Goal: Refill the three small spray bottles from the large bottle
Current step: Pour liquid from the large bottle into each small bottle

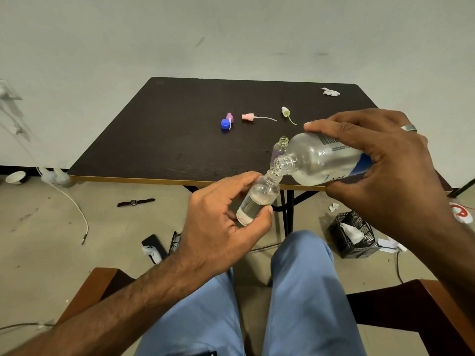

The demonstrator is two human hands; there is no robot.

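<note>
The small clear plastic spray bottle, capless and partly filled, sits tilted toward 1 o'clock in the left hand, whose fingers and thumb curl round it in front of the dark brown table. The large clear plastic bottle with a blue label, mouth at 8 o'clock touching the small neck, is grasped by the right hand, which hides its base. Behind it at 11 o'clock, another open small bottle stands half hidden.

I see the large bottle tipped over the small bottle before the table; spray heads lie behind
</note>
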